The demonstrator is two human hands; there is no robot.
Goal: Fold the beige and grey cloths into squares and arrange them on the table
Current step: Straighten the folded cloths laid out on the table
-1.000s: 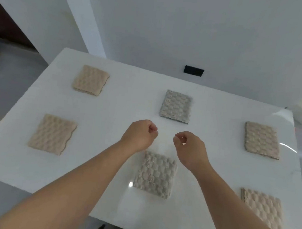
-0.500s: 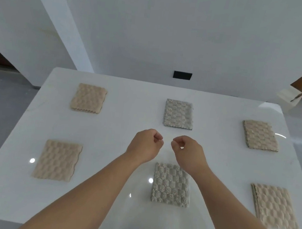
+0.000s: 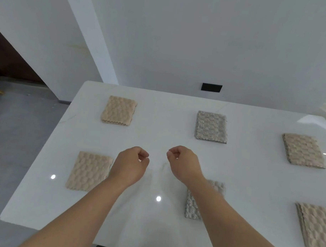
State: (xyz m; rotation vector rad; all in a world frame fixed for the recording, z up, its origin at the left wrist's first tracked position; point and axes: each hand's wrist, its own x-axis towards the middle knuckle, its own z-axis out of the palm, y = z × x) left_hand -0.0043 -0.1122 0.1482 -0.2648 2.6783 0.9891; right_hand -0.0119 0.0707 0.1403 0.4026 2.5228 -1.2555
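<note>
Head view: left hand (image 3: 131, 164) and right hand (image 3: 183, 165) hover empty, fingers curled, over the middle of the worktop (image 3: 166, 123). Far grey cloth (image 3: 211, 126) lies ahead of them, near grey cloth (image 3: 191, 205) under the right forearm, beige cloths (image 3: 89, 171) by the corners. All look folded, so only straightening seems left.

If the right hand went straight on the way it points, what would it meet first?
Likely the far-left beige cloth, after crossing bare table beyond the left hand. The right hand looks raised, so depth is uncertain.
</note>
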